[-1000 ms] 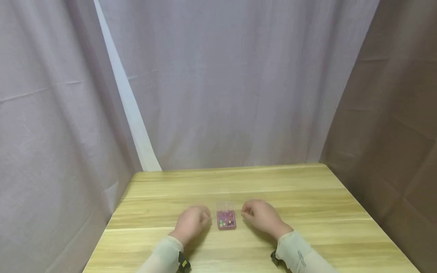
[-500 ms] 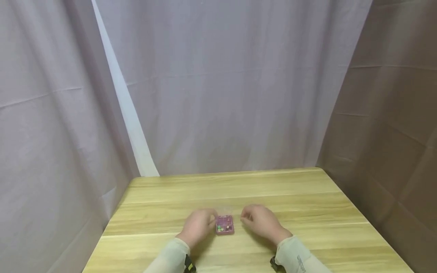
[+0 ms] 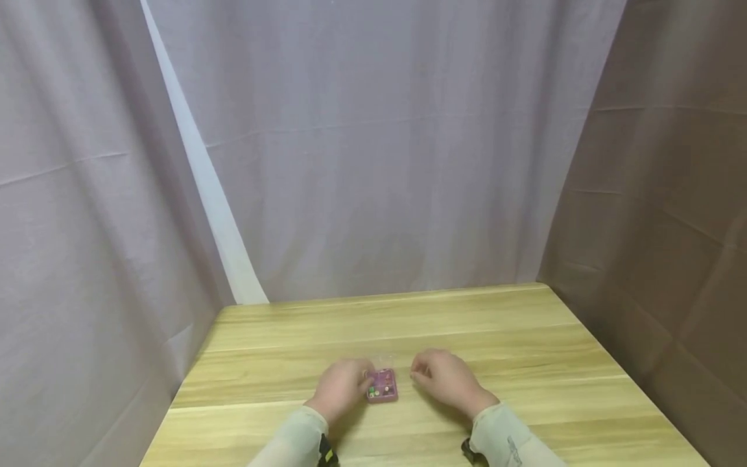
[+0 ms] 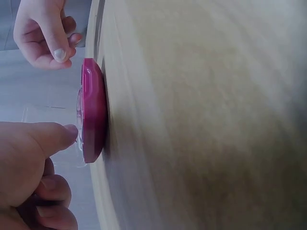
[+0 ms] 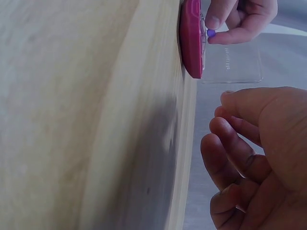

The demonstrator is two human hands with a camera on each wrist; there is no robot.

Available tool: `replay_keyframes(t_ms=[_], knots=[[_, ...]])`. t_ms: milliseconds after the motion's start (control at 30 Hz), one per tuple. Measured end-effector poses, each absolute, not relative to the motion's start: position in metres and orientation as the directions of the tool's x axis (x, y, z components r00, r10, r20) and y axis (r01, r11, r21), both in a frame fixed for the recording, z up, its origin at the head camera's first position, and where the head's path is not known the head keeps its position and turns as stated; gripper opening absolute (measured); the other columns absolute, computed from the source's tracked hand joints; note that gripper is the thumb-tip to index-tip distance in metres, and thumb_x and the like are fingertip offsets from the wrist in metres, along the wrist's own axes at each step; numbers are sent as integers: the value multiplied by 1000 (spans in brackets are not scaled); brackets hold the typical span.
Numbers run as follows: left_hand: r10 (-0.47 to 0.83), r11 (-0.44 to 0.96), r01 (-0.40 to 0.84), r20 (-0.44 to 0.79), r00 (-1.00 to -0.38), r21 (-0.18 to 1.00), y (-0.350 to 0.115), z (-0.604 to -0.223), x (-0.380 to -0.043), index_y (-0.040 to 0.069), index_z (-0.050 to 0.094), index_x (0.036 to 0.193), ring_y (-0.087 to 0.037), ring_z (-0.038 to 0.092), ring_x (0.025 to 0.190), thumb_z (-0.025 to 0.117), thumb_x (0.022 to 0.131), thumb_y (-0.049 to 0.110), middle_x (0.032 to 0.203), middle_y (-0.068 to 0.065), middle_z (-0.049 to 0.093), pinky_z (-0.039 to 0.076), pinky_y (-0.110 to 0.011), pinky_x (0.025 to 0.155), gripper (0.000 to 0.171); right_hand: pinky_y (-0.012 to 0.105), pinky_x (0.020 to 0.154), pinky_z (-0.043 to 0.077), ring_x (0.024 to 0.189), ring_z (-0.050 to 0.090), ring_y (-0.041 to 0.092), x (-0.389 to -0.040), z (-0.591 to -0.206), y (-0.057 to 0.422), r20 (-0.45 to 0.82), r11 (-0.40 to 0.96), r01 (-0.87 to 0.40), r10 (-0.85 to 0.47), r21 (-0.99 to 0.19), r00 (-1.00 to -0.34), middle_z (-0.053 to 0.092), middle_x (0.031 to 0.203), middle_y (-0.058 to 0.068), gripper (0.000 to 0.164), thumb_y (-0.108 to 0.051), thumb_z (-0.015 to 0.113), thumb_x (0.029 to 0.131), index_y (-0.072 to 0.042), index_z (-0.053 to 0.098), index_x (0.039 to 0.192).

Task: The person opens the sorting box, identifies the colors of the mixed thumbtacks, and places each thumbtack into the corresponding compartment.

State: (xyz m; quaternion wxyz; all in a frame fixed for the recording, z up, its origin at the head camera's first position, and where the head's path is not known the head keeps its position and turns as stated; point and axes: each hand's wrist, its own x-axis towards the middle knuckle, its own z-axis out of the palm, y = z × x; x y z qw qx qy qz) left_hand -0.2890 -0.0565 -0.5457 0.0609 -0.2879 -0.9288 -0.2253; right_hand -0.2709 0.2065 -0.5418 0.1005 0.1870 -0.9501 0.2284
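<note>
A small pink pill box [image 3: 382, 399] with compartments lies on the table between the two hands. Several small green, white, red and dark pieces are inside it. Its clear lid [image 5: 242, 64] is swung up at the far side. My left hand [image 3: 343, 388] is at the box's left edge, pinching a small purple piece [image 5: 211, 33] between thumb and forefinger, close over the compartments. To the right of the box, my right hand [image 3: 446, 376] is apart from it, fingers loosely curled with nothing visible in them.
The wood-grain table [image 3: 467, 324] extends around the hands. Grey curtains [image 3: 373, 162] hang behind and on the left, with a pale strip [image 3: 204, 175] showing between them. A brown curtain [image 3: 653, 227] stands along the right side.
My left hand has moved right, from beside the pill box to its left edge, fingertips now over the compartments. My right hand has stayed nearly still. The head view has shifted slightly.
</note>
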Motion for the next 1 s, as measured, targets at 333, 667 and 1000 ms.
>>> replay_keyframes(t_ms=[333, 667, 1000], knots=[[506, 728, 567, 255, -824, 385, -57, -544, -285, 20, 73, 99, 1, 57, 69, 69, 89, 25, 85, 11, 73, 56, -29, 69, 12, 31, 67, 54, 70, 54, 0, -269, -541, 207, 271, 826, -402, -314, -394, -910, 64, 79, -18, 5, -34, 73, 85, -32, 68, 85], [501, 742, 562, 254, -827, 367, -54, -546, -290, 21, 73, 101, -4, 62, 78, 69, 90, 27, 91, 9, 75, 58, -35, 76, 14, 32, 69, 53, 72, 55, 0, -269, -535, 206, 266, 831, -396, -310, -391, -913, 65, 81, -17, 5, -34, 73, 85, -33, 69, 85], [476, 697, 535, 249, -843, 478, -77, -539, -284, 19, 72, 106, -4, 50, 52, 65, 90, 25, 60, 11, 59, 54, -31, 68, 18, 38, 74, 55, 75, 57, 3, -265, -533, 199, 222, 823, -380, -313, -422, -923, 67, 82, -16, 5, -35, 71, 86, -31, 69, 84]])
